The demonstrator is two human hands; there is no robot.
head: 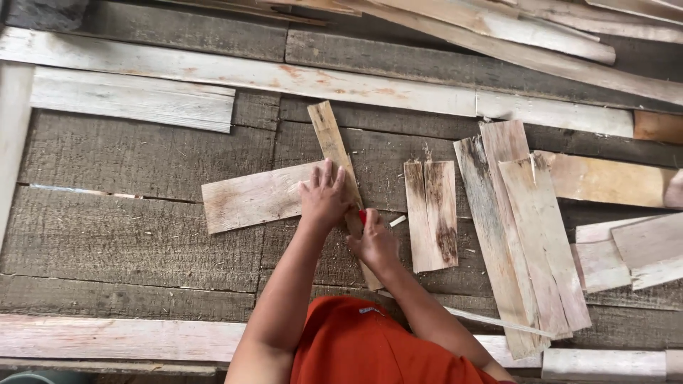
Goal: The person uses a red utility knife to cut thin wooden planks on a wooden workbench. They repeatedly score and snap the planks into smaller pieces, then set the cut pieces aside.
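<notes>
My left hand (324, 195) lies flat, fingers spread, pressing down a narrow wooden strip (329, 139) that crosses a wider pale board (245, 199). My right hand (374, 242) is closed around a small red-tipped marker or pencil (362, 216) with its tip against the strip's right edge, just below my left hand. The strip runs from upper left toward my body, its lower end partly hidden under my right hand.
Two short dark-stained slats (431, 213) lie just right of my hands. A stack of longer planks (526, 235) sits further right, with more boards (626, 252) at the right edge. Long pale planks (235, 71) lie across the back. My orange garment (356, 345) fills the bottom.
</notes>
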